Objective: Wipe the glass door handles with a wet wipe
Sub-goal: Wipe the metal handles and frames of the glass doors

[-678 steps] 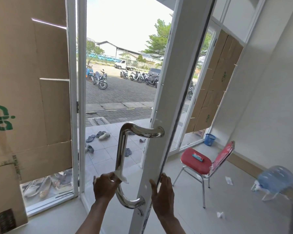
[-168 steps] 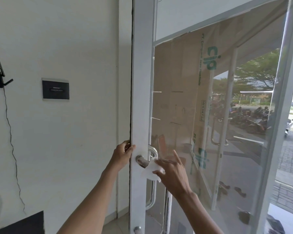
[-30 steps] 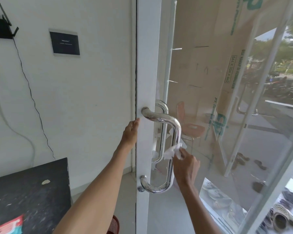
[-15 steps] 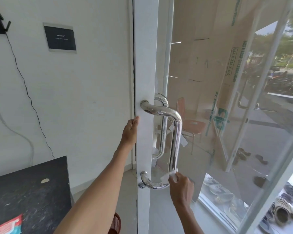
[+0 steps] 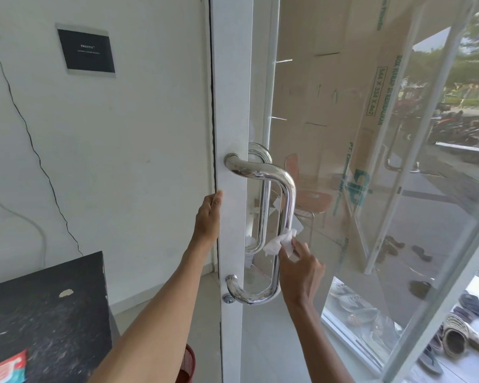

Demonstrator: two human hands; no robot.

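Observation:
A shiny chrome D-shaped handle (image 5: 287, 200) is fixed to the white door frame (image 5: 233, 111) of the glass door; a second handle (image 5: 264, 205) shows behind the glass. My right hand (image 5: 302, 272) pinches a crumpled white wet wipe (image 5: 280, 243) against the lower part of the near handle's upright bar. My left hand (image 5: 209, 217) grips the edge of the door frame at mid-handle height, its fingers hidden behind the edge.
A dark tabletop (image 5: 44, 313) sits at the lower left, with a red basket (image 5: 187, 364) below it. A black plaque (image 5: 87, 51) and cables hang on the white wall. Shoes (image 5: 459, 338) lie outside beyond the glass pane (image 5: 371, 161).
My right hand has moved the wipe up the handle's upright bar from its bottom bend. The left hand keeps its hold on the door edge.

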